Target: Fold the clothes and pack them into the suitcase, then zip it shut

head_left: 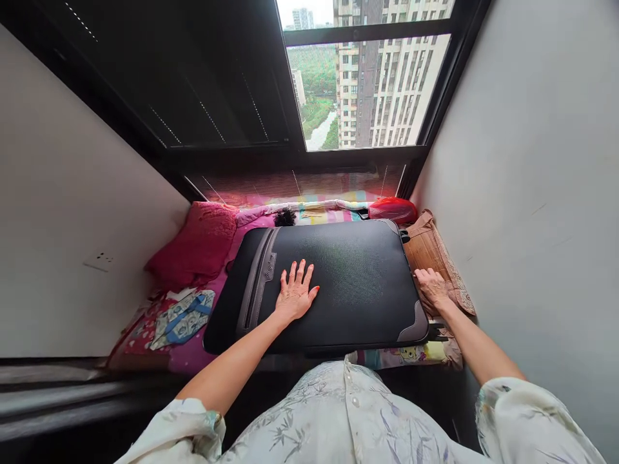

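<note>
black suitcase [338, 283] lies flat on the bedding below the window [367, 84]. left hand [294, 293] rests palm-down on its lid, fingers spread, gripping nothing. right hand [432, 287] rests at its right edge, fingers loosely open against the side.

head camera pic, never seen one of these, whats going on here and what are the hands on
This is a single picture from a camera worn on a person's head, looking forward and down, so the arms at the bottom are the wearer's own. The wide lens bends the walls and window. A black suitcase lies flat on a window seat covered in a colourful blanket. The left hand rests flat on the suitcase's top, fingers spread. The right hand rests at the suitcase's right edge, beside a brown bag; neither hand grips anything. A red cushion sits to the left, with tall buildings outside the window.
</note>
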Available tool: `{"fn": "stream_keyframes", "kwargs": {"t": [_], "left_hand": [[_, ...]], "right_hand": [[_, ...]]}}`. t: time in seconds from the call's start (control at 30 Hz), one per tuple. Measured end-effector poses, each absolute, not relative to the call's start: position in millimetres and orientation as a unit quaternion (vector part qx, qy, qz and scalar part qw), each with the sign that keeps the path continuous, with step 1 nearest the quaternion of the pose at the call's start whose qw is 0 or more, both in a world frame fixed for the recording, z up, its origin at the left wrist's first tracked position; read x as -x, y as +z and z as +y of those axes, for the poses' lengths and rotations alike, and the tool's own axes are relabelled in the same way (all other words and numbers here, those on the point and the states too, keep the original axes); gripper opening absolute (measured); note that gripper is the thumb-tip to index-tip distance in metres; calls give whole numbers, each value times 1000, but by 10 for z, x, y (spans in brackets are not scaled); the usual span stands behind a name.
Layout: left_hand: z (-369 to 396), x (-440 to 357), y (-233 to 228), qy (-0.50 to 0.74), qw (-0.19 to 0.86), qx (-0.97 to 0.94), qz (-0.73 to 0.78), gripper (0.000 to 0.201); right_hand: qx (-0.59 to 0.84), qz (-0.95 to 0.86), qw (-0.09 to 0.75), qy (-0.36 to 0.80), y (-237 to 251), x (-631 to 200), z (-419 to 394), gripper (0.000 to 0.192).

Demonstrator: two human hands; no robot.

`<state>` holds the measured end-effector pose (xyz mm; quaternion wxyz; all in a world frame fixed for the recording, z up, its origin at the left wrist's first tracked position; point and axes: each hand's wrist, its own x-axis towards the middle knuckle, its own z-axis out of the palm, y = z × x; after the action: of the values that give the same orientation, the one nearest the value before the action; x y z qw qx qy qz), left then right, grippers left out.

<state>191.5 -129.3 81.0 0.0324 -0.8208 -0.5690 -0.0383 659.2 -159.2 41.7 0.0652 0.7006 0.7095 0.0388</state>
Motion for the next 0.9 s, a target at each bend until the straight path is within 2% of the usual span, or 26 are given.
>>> {"fn": "stream_keyframes", "kwargs": {"t": [0.4, 0.9], "left_hand": [[-1317, -1931, 795, -55, 35, 817, -573, 68], [-1298, -1923, 770, -50, 47, 815, -576, 68]], "right_hand": [[-673, 736, 53, -53, 351, -6778, -800, 35], [-616, 776, 68, -114, 388, -6987, -760, 39]]}}
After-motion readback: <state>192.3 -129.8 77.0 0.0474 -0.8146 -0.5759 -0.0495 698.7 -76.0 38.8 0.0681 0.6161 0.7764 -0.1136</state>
